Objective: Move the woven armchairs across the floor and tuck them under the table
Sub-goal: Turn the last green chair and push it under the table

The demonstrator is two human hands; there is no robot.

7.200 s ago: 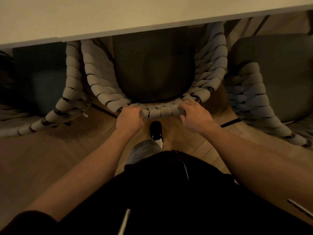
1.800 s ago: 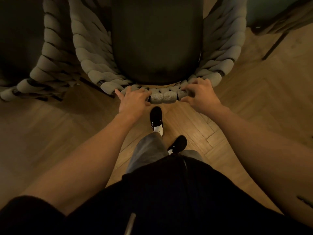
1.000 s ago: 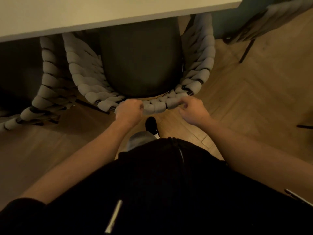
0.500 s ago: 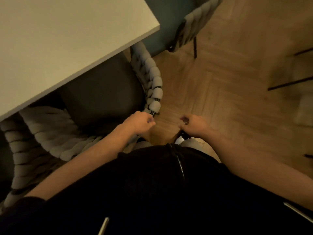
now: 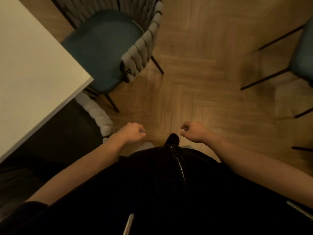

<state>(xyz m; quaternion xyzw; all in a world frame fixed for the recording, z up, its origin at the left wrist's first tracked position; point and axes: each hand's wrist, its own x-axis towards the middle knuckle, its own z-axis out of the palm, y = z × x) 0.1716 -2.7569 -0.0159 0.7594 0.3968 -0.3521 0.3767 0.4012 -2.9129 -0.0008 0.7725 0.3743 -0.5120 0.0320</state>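
Observation:
The white table [image 5: 33, 65] fills the upper left, its corner pointing right. A woven armchair [image 5: 100, 114] sits tucked under the table's near edge; only its grey braided arm and dark seat show. A second woven armchair [image 5: 140, 48] with a teal seat stands at the table's end, partly under the corner. My left hand [image 5: 133, 133] hovers just right of the tucked chair's arm, fingers loosely curled, holding nothing. My right hand [image 5: 194, 131] is over bare floor, fingers apart and empty.
Herringbone wood floor [image 5: 194, 73] spreads to the right. Another chair [image 5: 303, 53] with a teal seat and thin dark legs stands at the right edge. My dark shoe [image 5: 172, 139] shows between my hands, above my black top.
Both hands have let go of the tucked chair's back rail. My view has swung right, past the table corner, bringing the end chair and the chair at the right edge into sight.

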